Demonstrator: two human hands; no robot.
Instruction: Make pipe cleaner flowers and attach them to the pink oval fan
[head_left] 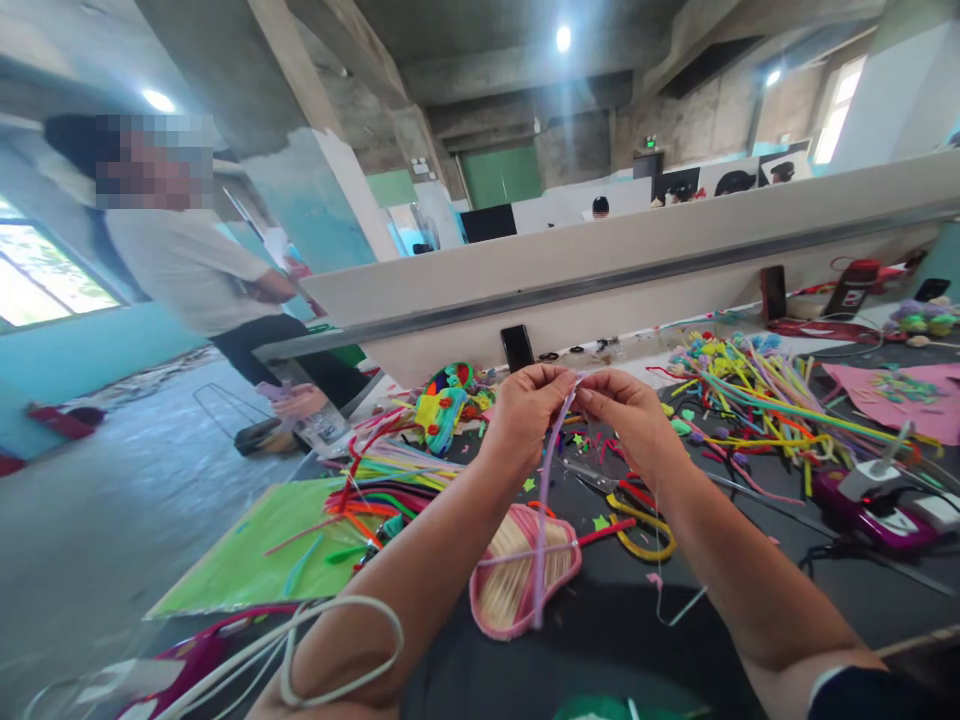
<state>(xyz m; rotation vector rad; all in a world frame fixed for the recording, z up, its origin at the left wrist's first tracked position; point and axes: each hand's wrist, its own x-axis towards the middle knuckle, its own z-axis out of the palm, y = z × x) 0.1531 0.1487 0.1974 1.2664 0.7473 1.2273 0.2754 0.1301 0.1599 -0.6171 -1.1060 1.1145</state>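
A light purple pipe cleaner [550, 470] hangs from my fingertips, its lower end crossing a pink-edged, sole-shaped piece [504, 590] with a straw-coloured middle. My left hand [531, 412] pinches the upper end of the pipe cleaner. Close beside it, my right hand [626, 412] is closed at the same end, thumb against finger. Another purple strip lies across the sole-shaped piece, and a red stem sticks out at its right. Scissors [646, 540] with yellow and red handles rest beyond it, below my right hand.
Bundles of coloured pipe cleaners [750, 400] lie at right and left. A green sheet [247, 550] is at left, near white cables [390, 640]. A purple power strip [862, 515] sits at right. A phone [517, 348] leans on the partition. A person [202, 260] stands at far left.
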